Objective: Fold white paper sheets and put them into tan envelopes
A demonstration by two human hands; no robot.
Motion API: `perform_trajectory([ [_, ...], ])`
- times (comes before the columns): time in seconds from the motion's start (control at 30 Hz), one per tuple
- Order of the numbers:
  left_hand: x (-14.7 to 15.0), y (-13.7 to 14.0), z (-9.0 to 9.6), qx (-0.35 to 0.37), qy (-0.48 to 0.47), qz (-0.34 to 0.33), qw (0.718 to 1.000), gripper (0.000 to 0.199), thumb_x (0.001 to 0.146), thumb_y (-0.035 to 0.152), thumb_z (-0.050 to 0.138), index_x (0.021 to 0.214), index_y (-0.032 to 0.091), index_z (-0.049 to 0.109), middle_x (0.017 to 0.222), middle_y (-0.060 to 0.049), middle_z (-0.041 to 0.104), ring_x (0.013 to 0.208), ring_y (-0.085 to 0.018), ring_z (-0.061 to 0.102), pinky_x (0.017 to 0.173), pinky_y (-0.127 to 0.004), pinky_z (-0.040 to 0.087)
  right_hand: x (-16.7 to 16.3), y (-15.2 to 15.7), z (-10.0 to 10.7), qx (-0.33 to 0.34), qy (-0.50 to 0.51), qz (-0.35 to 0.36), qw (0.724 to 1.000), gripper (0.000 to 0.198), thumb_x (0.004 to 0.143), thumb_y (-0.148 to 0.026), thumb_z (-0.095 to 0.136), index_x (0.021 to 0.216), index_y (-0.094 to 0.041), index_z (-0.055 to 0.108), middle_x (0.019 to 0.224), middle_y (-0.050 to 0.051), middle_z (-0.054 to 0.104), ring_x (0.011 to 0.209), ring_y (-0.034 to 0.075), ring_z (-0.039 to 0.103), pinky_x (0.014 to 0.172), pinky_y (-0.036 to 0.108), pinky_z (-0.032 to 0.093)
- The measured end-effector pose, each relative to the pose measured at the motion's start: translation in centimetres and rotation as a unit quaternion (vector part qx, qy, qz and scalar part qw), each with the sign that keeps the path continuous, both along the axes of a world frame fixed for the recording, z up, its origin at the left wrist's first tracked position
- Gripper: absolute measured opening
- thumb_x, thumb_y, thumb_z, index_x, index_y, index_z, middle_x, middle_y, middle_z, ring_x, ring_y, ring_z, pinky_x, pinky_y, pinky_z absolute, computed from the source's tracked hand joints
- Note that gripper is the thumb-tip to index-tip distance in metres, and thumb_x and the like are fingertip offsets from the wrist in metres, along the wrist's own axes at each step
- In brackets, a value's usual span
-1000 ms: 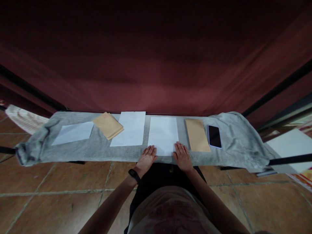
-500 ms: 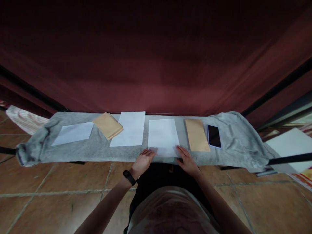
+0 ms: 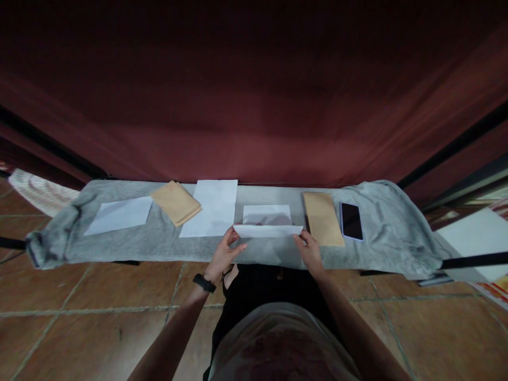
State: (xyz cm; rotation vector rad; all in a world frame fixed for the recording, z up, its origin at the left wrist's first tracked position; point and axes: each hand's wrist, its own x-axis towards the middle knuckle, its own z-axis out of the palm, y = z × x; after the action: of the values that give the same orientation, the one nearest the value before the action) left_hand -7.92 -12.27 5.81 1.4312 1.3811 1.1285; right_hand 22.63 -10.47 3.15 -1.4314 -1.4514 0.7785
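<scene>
In the middle of the grey cloth, a white sheet of paper [image 3: 267, 213] has its near part lifted and bent, forming a raised strip across the front. My left hand [image 3: 225, 254] has its fingers at the left end of that strip, its thumb standing out below. At the right end, my right hand [image 3: 309, 254] grips the corner between thumb and fingers. Left of the held sheet, another white sheet [image 3: 214, 211] lies flat. A brown envelope [image 3: 324, 219] lies just right of my right hand.
A phone [image 3: 351, 221] lies right of the envelope. Several stacked brown envelopes [image 3: 174, 203] overlap the flat sheet, with one more white paper [image 3: 119, 215] farther left. Grey cloth [image 3: 389, 227] covers the narrow table; a dark red curtain [image 3: 254, 132] hangs behind it.
Before, the sheet lay flat with both hands at its near corners. Its near part is now raised and moved away from me, and my hands have spread farther apart.
</scene>
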Motion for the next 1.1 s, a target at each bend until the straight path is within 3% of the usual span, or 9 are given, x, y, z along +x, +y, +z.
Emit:
perform_trajectory([
  [0.07,0.3,1.2,-1.7,-0.024,0.0,0.032,0.999,0.07,0.081,0.033,0.072,0.145,0.018,0.046,0.12,-0.01,0.071,0.109,-0.022,0.067,0.099,-0.04,0.052,-0.7,1.4,0.7,0.0,0.0,-0.003,1.0,0.04,0.093,-0.053,0.05,0.092,-0.018,0.067,0.087,0.006,0.073,0.082,0.022,0.068,0.075,0.032,0.053],
  [0.17,1.0,2.5,-3.3,-0.044,0.078,0.091,0.992,0.06,0.085,0.028,0.065,0.141,0.015,0.05,0.099,-0.007,0.074,0.092,-0.022,0.07,0.088,-0.038,0.055,-1.4,3.2,1.0,-0.014,-0.053,-0.031,0.998,0.042,0.095,-0.052,0.045,0.099,-0.017,0.067,0.085,0.007,0.073,0.077,0.021,0.067,0.071,0.03,0.052],
  [0.33,2.4,3.7,-3.2,-0.045,0.201,0.131,0.97,0.058,0.087,0.02,0.058,0.144,0.019,0.049,0.091,-0.004,0.072,0.082,-0.02,0.069,0.08,-0.032,0.053,-2.5,3.9,0.0,-0.051,-0.197,-0.068,0.977,0.043,0.097,-0.035,0.047,0.135,-0.014,0.054,0.104,0.012,0.074,0.088,0.023,0.071,0.074,0.03,0.053],
  [0.5,2.9,4.0,-3.0,-0.056,0.245,0.118,0.961,0.061,0.087,0.018,0.058,0.147,0.021,0.046,0.086,-0.001,0.07,0.077,-0.018,0.068,0.078,-0.029,0.052,-3.0,3.3,-1.2,-0.06,-0.33,-0.064,0.94,0.051,0.099,-0.026,0.044,0.148,-0.012,0.041,0.116,0.017,0.071,0.095,0.027,0.072,0.077,0.033,0.054],
  [0.67,3.1,3.6,-3.0,-0.019,0.311,0.105,0.944,0.055,0.088,0.016,0.053,0.143,0.019,0.05,0.115,-0.01,0.068,0.101,-0.025,0.067,0.094,-0.038,0.053,-2.8,2.9,-1.5,-0.034,-0.37,-0.056,0.927,0.049,0.099,-0.022,0.038,0.146,-0.011,0.046,0.122,0.021,0.066,0.1,0.031,0.067,0.086,0.042,0.053],
  [0.83,5.8,4.4,-3.2,0.085,0.406,0.043,0.909,0.055,0.095,0.02,0.043,0.15,0.02,0.042,0.155,-0.014,0.043,0.141,-0.03,0.043,0.115,-0.049,0.038,-5.9,4.1,-1.9,0.047,-0.297,-0.006,0.954,0.05,0.1,-0.028,0.04,0.147,-0.014,0.047,0.145,0.019,0.053,0.129,0.033,0.051,0.109,0.053,0.041],
  [0.93,8.2,5.9,-4.1,0.08,0.453,-0.041,0.887,0.059,0.097,0.022,0.039,0.155,0.015,0.033,0.163,-0.014,0.03,0.152,-0.029,0.023,0.121,-0.052,0.027,-9.1,5.6,-2.3,0.056,-0.235,0.07,0.968,0.051,0.104,-0.031,0.026,0.148,-0.017,0.048,0.146,0.012,0.055,0.137,0.022,0.048,0.116,0.042,0.038],
  [1.03,9.5,7.3,-5.0,0.057,0.493,-0.079,0.865,0.064,0.095,0.019,0.038,0.157,0.009,0.027,0.164,-0.016,0.027,0.154,-0.028,0.017,0.124,-0.051,0.018,-10.8,6.6,-2.7,0.041,-0.275,0.126,0.952,0.053,0.106,-0.033,0.02,0.151,-0.016,0.044,0.154,0.01,0.049,0.144,0.02,0.04,0.121,0.042,0.03],
  [1.1,9.5,7.9,-5.3,0.05,0.504,-0.077,0.859,0.063,0.096,0.019,0.034,0.158,0.008,0.026,0.164,-0.015,0.026,0.155,-0.026,0.016,0.125,-0.049,0.015,-10.6,7.0,-3.0,0.022,-0.318,0.122,0.94,0.054,0.107,-0.035,0.02,0.152,-0.015,0.042,0.157,0.01,0.043,0.147,0.022,0.036,0.123,0.044,0.025],
])
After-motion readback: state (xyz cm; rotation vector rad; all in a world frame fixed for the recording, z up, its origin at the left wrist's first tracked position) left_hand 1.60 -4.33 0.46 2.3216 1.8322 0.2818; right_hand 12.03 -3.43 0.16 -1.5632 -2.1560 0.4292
